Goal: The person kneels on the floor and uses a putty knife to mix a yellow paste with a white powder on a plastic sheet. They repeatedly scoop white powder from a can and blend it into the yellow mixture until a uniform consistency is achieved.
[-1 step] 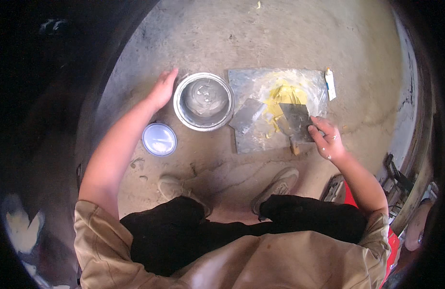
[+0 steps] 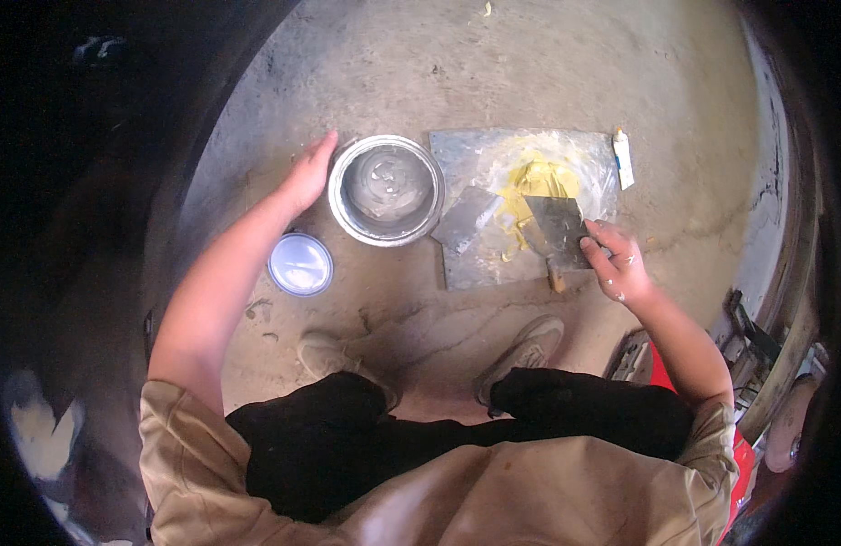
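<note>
A right hand [image 2: 618, 259] pinches a dark scraper [image 2: 558, 223] between thumb and fingers toward the board's [image 2: 484, 271] near right corner, beside yellow paste [image 2: 540, 175]; the left hand [image 2: 309, 175], open and apparently empty, is beside a metal tin [image 2: 384, 241] at the board's left edge; a slackened pinch could drop the blade, a knock spill the tin; beneath, cracked concrete floor [image 2: 375, 73]; leftward, darkness.

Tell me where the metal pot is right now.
In the head view, the metal pot is on the floor, slightly left of centre, between the person's left hand and the paste-smeared board.
</note>
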Motion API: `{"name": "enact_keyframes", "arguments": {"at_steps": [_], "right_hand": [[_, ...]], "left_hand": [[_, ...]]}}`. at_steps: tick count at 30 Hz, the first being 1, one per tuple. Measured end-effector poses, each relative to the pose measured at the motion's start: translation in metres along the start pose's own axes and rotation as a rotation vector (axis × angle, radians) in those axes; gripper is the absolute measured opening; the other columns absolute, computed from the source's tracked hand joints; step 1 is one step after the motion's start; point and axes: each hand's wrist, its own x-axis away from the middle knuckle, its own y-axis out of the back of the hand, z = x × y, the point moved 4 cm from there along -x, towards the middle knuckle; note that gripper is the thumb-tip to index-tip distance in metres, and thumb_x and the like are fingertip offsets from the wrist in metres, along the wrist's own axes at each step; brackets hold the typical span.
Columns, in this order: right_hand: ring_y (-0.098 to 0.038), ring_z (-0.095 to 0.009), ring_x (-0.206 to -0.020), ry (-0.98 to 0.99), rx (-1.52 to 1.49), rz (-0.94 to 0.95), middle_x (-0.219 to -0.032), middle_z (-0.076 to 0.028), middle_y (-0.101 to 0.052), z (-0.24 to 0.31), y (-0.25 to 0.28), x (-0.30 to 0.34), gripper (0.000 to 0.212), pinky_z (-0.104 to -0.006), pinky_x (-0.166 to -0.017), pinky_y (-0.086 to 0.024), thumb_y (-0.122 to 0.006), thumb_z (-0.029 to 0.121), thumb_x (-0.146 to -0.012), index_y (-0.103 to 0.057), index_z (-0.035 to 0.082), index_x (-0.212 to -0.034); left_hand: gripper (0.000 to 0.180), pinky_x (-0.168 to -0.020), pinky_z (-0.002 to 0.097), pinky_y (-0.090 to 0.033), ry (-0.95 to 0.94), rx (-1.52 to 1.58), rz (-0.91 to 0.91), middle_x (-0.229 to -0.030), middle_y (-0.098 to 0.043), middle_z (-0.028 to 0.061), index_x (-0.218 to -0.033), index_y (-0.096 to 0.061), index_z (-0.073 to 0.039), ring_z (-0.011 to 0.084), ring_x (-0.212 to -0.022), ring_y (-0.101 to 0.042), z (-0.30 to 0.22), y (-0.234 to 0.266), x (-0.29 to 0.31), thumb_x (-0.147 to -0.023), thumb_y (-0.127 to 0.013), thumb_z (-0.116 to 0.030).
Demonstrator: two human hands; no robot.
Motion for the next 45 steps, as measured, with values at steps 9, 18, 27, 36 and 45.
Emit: {"name": "enact_keyframes", "arguments": {"at_steps": [9,18,27,36,45], "right_hand": [[-0.064,-0.029,-0.079,0.251,0.052,0.054,-0.090,-0.015,-0.062,0.054,0.002,-0.021,0.032,-0.0360,-0.068,-0.052,-0.062,-0.003,-0.086,-0.065,-0.001,-0.117],[-0.063,-0.022,-0.078,0.562,0.612,0.308,-0.089,-0.006,-0.060,0.142,-0.067,-0.048,0.052,-0.0339,-0.066,-0.055,-0.066,0.009,-0.071,-0.064,0.001,-0.122],[-0.067,-0.028,-0.090,0.236,0.624,0.400,-0.094,-0.013,-0.067,0.116,-0.169,-0.089,0.027,-0.0379,-0.073,-0.057,-0.062,0.009,-0.079,-0.066,0.001,-0.104],[-0.069,-0.035,-0.100,-0.116,0.422,0.501,-0.102,-0.021,-0.071,0.096,-0.202,-0.097,0.024,-0.0445,-0.085,-0.056,-0.063,0.005,-0.083,-0.067,0.001,-0.107],[-0.071,-0.030,-0.105,-0.281,0.436,0.673,-0.112,-0.016,-0.073,0.112,-0.212,-0.133,0.025,-0.0412,-0.086,-0.057,-0.071,0.012,-0.082,-0.076,0.005,-0.107]], "left_hand": [[0.035,-0.086,0.0312,-0.045,-0.514,-0.120,-0.044,-0.095,-0.061,0.0125,-0.095,-0.067,0.007,0.0253,-0.091,-0.058,-0.020,-0.032,0.080,-0.100,-0.060,-0.027],[0.033,-0.104,0.0370,-0.041,-0.502,-0.044,-0.225,-0.137,-0.055,0.0165,-0.106,-0.065,0.008,0.0308,-0.123,-0.054,-0.018,-0.068,0.105,-0.100,-0.060,-0.024],[0.031,-0.103,0.0385,-0.043,-0.643,-0.057,-0.245,-0.131,-0.059,0.0163,-0.098,-0.066,0.008,0.0324,-0.120,-0.057,-0.024,-0.071,0.108,-0.098,-0.062,-0.023],[0.032,-0.104,0.0373,-0.042,-0.640,-0.021,-0.250,-0.125,-0.063,0.0143,-0.109,-0.068,0.004,0.0292,-0.119,-0.058,-0.018,-0.072,0.089,-0.101,-0.057,-0.026],[0.034,-0.104,0.0344,-0.041,-0.620,-0.050,-0.245,-0.124,-0.064,0.0134,-0.109,-0.069,0.005,0.0261,-0.118,-0.057,-0.006,-0.056,0.079,-0.104,-0.052,-0.024]]}}
